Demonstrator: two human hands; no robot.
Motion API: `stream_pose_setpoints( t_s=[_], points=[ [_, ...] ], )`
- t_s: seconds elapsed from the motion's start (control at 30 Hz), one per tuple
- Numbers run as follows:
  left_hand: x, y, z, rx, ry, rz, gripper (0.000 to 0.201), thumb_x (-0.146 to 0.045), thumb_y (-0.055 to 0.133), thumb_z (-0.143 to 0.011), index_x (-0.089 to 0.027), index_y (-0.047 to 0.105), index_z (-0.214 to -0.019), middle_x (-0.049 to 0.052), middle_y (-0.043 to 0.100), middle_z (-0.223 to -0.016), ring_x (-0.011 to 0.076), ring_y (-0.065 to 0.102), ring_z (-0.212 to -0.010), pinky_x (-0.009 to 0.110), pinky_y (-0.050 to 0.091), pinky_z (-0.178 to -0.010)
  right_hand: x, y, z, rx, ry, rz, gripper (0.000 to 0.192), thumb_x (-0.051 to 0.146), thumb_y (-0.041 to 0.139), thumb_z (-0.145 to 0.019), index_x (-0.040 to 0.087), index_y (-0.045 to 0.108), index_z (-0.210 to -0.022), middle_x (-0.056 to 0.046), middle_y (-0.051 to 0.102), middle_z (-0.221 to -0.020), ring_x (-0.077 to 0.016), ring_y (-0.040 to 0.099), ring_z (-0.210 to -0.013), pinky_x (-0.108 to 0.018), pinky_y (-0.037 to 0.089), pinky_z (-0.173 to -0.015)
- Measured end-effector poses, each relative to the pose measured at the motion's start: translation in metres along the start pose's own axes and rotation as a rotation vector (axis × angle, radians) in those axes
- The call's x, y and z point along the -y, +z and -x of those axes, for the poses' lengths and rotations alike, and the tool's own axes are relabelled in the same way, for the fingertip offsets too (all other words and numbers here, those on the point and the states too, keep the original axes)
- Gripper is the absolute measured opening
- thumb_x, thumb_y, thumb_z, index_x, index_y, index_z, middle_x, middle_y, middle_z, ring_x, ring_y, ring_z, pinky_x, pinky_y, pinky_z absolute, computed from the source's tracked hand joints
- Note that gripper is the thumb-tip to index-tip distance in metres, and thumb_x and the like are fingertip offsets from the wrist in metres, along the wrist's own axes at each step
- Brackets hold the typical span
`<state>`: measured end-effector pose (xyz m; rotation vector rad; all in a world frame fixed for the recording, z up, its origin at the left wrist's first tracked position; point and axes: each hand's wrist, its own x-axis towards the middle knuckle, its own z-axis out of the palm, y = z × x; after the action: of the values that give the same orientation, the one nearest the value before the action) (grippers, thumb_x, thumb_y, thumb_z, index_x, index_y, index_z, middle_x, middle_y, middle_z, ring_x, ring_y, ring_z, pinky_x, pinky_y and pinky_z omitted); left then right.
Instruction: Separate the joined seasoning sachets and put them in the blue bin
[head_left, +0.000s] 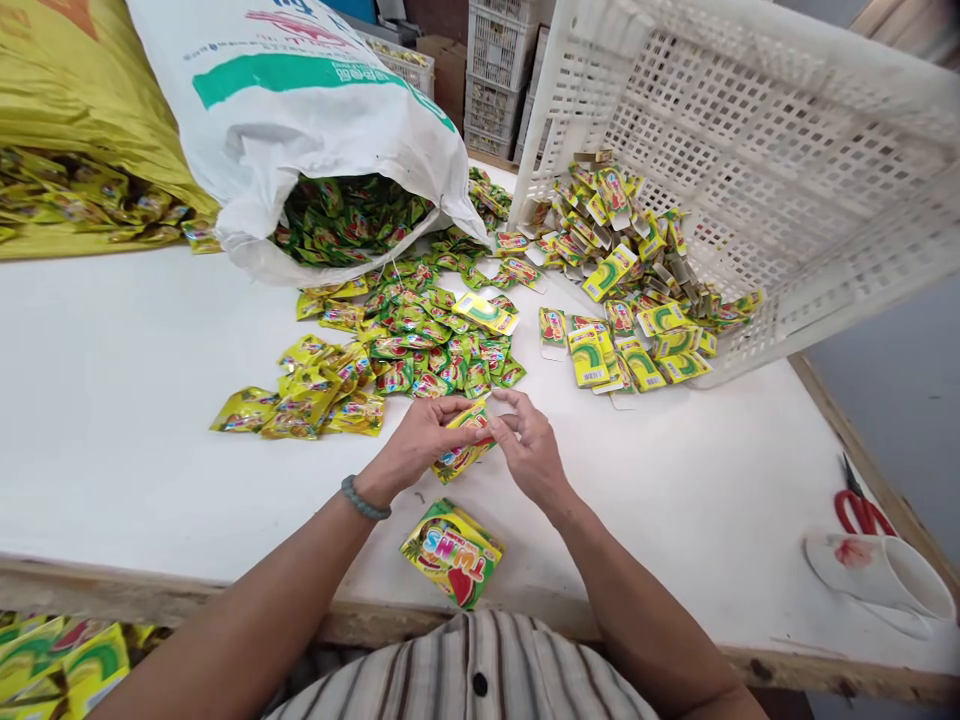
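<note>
Between both hands, above the white tabletop, is a small yellow and green candy box. My left hand grips its left side, thumb across the front. At the box's upper right end, my right hand pinches the edge with thumb and fingertips. Closer to my body lies another candy box, printed "TWINS" with a watermelon and a pineapple. Just beyond my hands are a heap of green candy packets and a smaller pile of yellow candy packets. One loose yellow box rests on the green heap.
A white sack spills green packets; a yellow sack stands left. A tipped white crate holds many small boxes. Red-handled scissors and a white cup are at right. Stacked crates stand behind.
</note>
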<state>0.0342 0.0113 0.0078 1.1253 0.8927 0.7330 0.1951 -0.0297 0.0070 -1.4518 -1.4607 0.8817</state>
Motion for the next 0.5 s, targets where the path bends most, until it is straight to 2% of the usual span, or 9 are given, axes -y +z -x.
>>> stream_pose_setpoints(
  t_s=[0.1, 0.2, 0.27, 0.37, 0.43, 0.5],
  points=[
    [-0.002, 0.004, 0.000, -0.057, 0.003, 0.046, 0.037, -0.036, 0.083, -0.061, -0.015, 0.069, -0.087, 0.001, 0.072, -0.079, 0.0148, 0.064, -0.068, 0.024, 0.049, -0.063, 0.003, 0.002, 0.002, -0.008, -0.020, -0.025, 0.031, 0.033, 0.057, -0.087, 0.023, 0.054, -0.117, -0.004, 0.071, -0.099, -0.0184, 0.069, -0.087, -0.038, 0.044, -0.095],
    [-0.003, 0.005, 0.000, -0.153, 0.012, 0.142, 0.054, -0.036, 0.085, -0.059, -0.019, 0.058, -0.102, 0.001, 0.073, -0.079, 0.0171, 0.067, -0.066, 0.025, 0.051, -0.060, 0.001, 0.000, 0.000, -0.153, -0.040, -0.048, 0.035, 0.036, 0.061, -0.085, 0.024, 0.054, -0.117, -0.007, 0.066, -0.112, -0.0214, 0.060, -0.109, -0.038, 0.043, -0.096],
    [-0.003, 0.006, 0.000, -0.204, 0.049, 0.183, 0.063, -0.038, 0.084, -0.061, -0.023, 0.049, -0.112, -0.001, 0.073, -0.079, 0.0184, 0.068, -0.065, 0.025, 0.051, -0.057, -0.002, -0.001, -0.003, -0.190, -0.033, -0.066, 0.035, 0.038, 0.064, -0.082, 0.024, 0.058, -0.113, -0.008, 0.062, -0.120, -0.0225, 0.054, -0.116, -0.037, 0.045, -0.094],
    [-0.003, 0.005, 0.002, -0.215, 0.123, 0.164, 0.061, -0.039, 0.079, -0.068, -0.024, 0.047, -0.118, -0.003, 0.070, -0.074, 0.0153, 0.066, -0.060, 0.021, 0.047, -0.053, -0.009, 0.000, -0.006, -0.032, 0.032, -0.224, 0.033, 0.040, 0.065, -0.080, 0.024, 0.063, -0.108, -0.005, 0.066, -0.106, -0.0200, 0.061, -0.098, -0.032, 0.049, -0.082],
    [-0.003, 0.004, 0.003, -0.168, 0.135, 0.125, 0.052, -0.039, 0.077, -0.072, -0.023, 0.051, -0.115, -0.003, 0.069, -0.072, 0.0137, 0.064, -0.060, 0.020, 0.046, -0.052, -0.012, 0.002, -0.006, 0.066, 0.060, -0.309, 0.028, 0.041, 0.065, -0.081, 0.022, 0.066, -0.101, -0.003, 0.068, -0.092, -0.0177, 0.062, -0.085, -0.030, 0.050, -0.076],
    [-0.004, 0.003, 0.004, -0.110, 0.116, 0.098, 0.047, -0.038, 0.077, -0.071, -0.021, 0.056, -0.109, -0.001, 0.069, -0.074, 0.0141, 0.064, -0.063, 0.021, 0.047, -0.055, -0.013, 0.003, -0.005, 0.108, 0.069, -0.321, 0.022, 0.041, 0.064, -0.082, 0.021, 0.068, -0.088, -0.002, 0.067, -0.083, -0.0159, 0.060, -0.077, -0.029, 0.048, -0.073]
  ],
)
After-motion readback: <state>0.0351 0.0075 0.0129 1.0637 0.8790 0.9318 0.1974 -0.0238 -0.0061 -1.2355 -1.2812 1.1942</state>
